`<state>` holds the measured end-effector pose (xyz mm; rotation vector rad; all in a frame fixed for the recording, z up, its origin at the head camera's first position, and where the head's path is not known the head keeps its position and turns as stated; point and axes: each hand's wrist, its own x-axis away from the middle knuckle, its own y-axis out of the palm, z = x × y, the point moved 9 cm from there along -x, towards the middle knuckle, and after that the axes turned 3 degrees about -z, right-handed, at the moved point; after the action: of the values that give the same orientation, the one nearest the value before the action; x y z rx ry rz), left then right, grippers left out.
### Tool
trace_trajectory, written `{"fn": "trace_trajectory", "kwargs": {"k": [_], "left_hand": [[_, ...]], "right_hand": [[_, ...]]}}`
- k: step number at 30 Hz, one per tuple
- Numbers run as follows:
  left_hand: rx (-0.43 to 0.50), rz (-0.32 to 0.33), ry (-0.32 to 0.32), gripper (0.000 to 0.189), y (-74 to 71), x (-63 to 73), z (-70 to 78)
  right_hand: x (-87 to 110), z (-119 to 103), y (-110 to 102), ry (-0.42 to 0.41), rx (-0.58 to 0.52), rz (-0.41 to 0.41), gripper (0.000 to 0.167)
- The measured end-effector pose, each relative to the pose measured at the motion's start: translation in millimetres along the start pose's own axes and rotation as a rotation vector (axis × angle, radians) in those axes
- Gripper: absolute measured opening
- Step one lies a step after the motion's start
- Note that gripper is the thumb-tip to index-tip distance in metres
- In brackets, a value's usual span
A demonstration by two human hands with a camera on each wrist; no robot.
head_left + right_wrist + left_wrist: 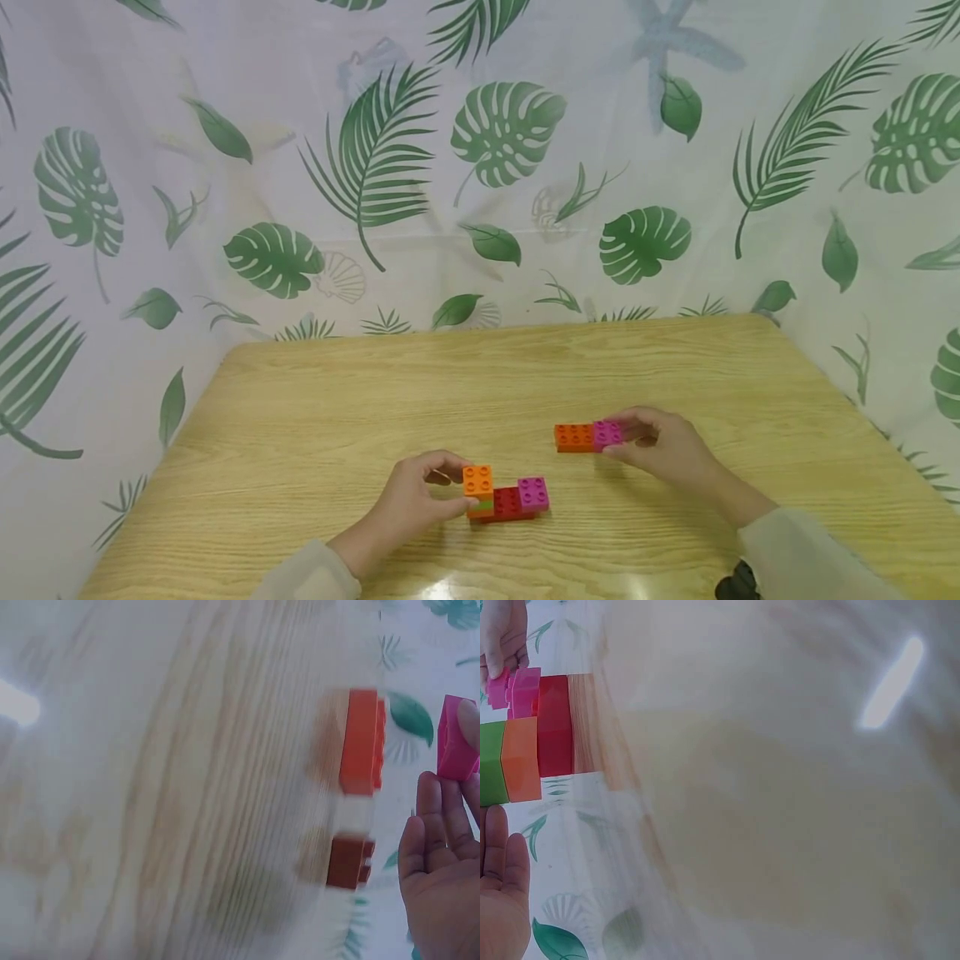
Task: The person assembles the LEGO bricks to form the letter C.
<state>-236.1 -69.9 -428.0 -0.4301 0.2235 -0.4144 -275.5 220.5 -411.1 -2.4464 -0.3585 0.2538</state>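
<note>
Got a square magenta plastic brick (609,433) pinched in right hand (678,450), beyond and right of a red-orange-green-magenta plastic stack (507,502) pinched in left hand (408,502).

Soft, even light fills the head view, with 2 glare spots (438,590) on the near table (337,392). Both wrist views are hazy and blurred, each with 1 white streak (892,682), seemingly reflected light.
</note>
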Motion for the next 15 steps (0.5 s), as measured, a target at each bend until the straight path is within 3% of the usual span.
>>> {"fn": "trace_trajectory", "kwargs": {"k": [5,8,15], "left_hand": [[-0.001,0.001,0.004,0.031,-0.4,-0.2,0.3],[0.003,0.0,0.007,0.031,-0.6,-0.2,0.4],[0.015,0.004,0.01,0.03,-1.0,0.1,1.0]], "right_hand": [[-4.9,-24.0,21.5,-0.056,-0.023,-0.046,0.039],[-7.6,-42.5,33.3,-0.139,-0.035,-0.066,0.038],[-13.3,-80.3,56.6,-0.25,-0.031,-0.071,0.036]]}}
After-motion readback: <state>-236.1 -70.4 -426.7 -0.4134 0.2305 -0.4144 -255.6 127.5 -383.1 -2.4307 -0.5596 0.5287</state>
